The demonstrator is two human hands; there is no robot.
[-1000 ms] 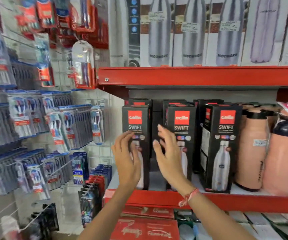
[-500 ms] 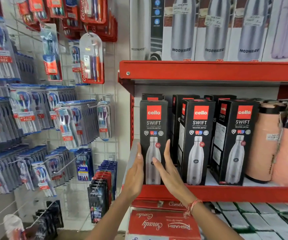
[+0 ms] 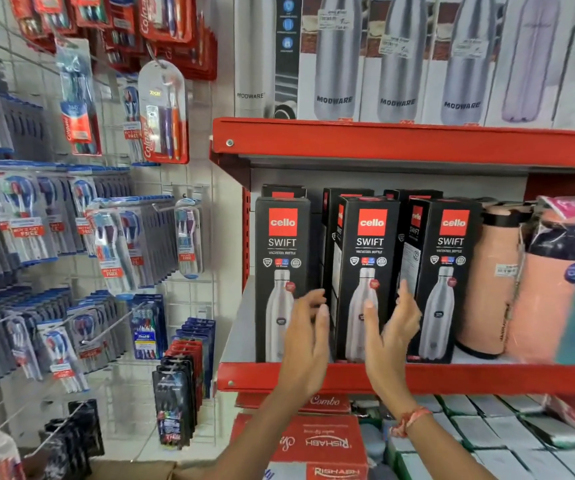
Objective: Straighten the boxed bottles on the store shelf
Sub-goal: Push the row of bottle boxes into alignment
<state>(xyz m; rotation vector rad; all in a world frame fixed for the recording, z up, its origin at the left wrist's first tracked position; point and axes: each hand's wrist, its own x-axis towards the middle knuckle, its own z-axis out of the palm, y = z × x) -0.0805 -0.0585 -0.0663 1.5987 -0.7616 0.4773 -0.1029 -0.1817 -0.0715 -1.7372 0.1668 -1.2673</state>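
Note:
Three black boxed bottles marked "cello SWIFT" stand in a front row on the red shelf (image 3: 487, 377), with more boxes behind them. The left box (image 3: 281, 258) faces straight out. The middle box (image 3: 365, 258) and the right box (image 3: 448, 265) are turned slightly and show their left sides. My left hand (image 3: 305, 344) is open in front of the gap between the left and middle boxes. My right hand (image 3: 391, 337) is open at the middle box's right edge, fingers up. Neither hand grips a box.
Peach flasks (image 3: 490, 278) and wrapped bottles stand to the right on the same shelf. White Modware bottle boxes (image 3: 397, 60) fill the shelf above. Toothbrush packs (image 3: 113, 247) hang on a wire grid at the left. Red boxes (image 3: 317, 441) lie stacked below the shelf.
Both hands have left the left box and shifted right, now framing the middle box. The left box stands squarely forward.

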